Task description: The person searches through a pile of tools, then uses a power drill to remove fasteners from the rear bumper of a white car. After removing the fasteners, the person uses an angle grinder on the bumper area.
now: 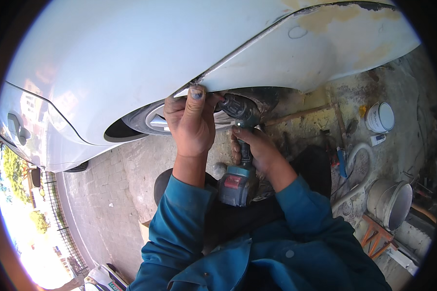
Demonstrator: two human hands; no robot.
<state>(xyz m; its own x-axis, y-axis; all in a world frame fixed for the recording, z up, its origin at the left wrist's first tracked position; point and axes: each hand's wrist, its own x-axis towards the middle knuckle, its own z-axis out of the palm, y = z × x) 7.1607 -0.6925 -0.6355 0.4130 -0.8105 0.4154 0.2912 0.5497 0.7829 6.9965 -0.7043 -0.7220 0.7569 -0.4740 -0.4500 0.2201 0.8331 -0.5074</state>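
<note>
My right hand (258, 147) is wrapped round the grip of a cordless drill (247, 116). Its dark chuck points up and left at the wheel arch, close to my left fingers; the tip of the bit is hidden. The battery (235, 186), dark with a red patch, hangs above my lap. My left hand (192, 121) grips the arch edge where the white fender (145, 63) meets the bumper (296, 63), thumb outside and the other fingers curled under. Part of the wheel (155, 119) shows behind this hand. Tan filler patches mark the bumper.
On the floor at the right stand a white tub (379, 118) and a larger, dirty bucket (389, 203). A pale hose (361, 160) curves between them near a blue-handled tool (342, 162). An orange metal frame (376, 235) lies lower right. Paving (102, 194) stretches left toward a fence.
</note>
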